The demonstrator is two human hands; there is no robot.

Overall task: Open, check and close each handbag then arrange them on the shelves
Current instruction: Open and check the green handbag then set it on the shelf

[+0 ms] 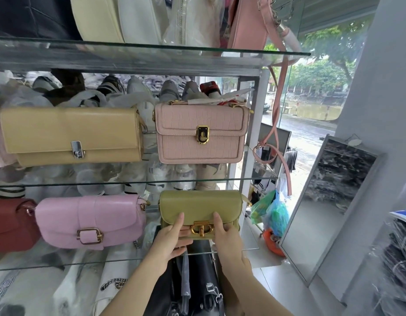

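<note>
Nearest, below the hands, one black bag (197,290) with silver hardware sits low, partly hidden by both forearms. Both hands are on one olive-green handbag (199,208) at the right end of the lower glass shelf (60,263): the left hand (172,240) cups its lower left edge, thumb under and fingers up the flap; the right hand (229,233) grips the lower right, fingers spread on the flap beside the gold turn clasp (201,228). Flap looks shut, though the fingers cover part of its edge. Same shelf, leftward: one lilac buckle bag (90,221), then one dark red bag (12,224) cut off by the frame; three bags here in all. Middle glass shelf (129,182): one long tan flap bag (72,135) and one pale pink croc-textured bag (201,133), both shut; a third pale shape at far left is too cropped to identify. Behind them, wrapped shoes crowd the back. Top shelf (151,47): cream, white and salmon bags, a pink strap (276,106) hanging down the right side. A mirror (330,201) leans at right.
</note>
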